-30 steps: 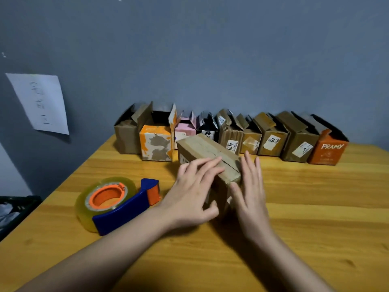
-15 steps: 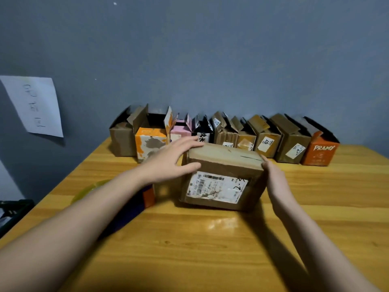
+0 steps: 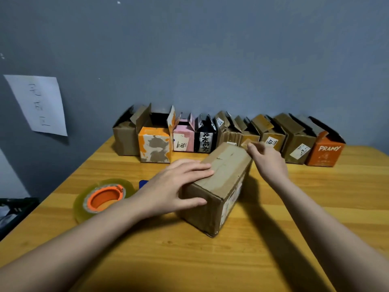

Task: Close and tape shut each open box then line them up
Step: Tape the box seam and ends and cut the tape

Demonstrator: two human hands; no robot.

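Grey-blue wall (image 3: 210, 60) and a sheet of paper (image 3: 37, 104) taped to it back the wooden table (image 3: 315, 207) where I work from a distance. My left hand (image 3: 174, 186) lies on the closed brown cardboard box (image 3: 223, 186) at the middle of the table, fingers flat across its top and thumb against its near end, so that grip is relaxed and pressing rather than curled. My right hand (image 3: 269, 163) touches the box's far right corner; its fingers look bent there, but I cannot tell whether that grip pinches anything. The box sits at an angle on the table, a label showing on its right side. Just left of it lies a clear tape roll (image 3: 103, 199) on an orange and blue dispenser. Along the wall stands a row of open boxes (image 3: 229, 135), flaps up, ending at the right in an orange box (image 3: 324, 152) marked PRAMY.
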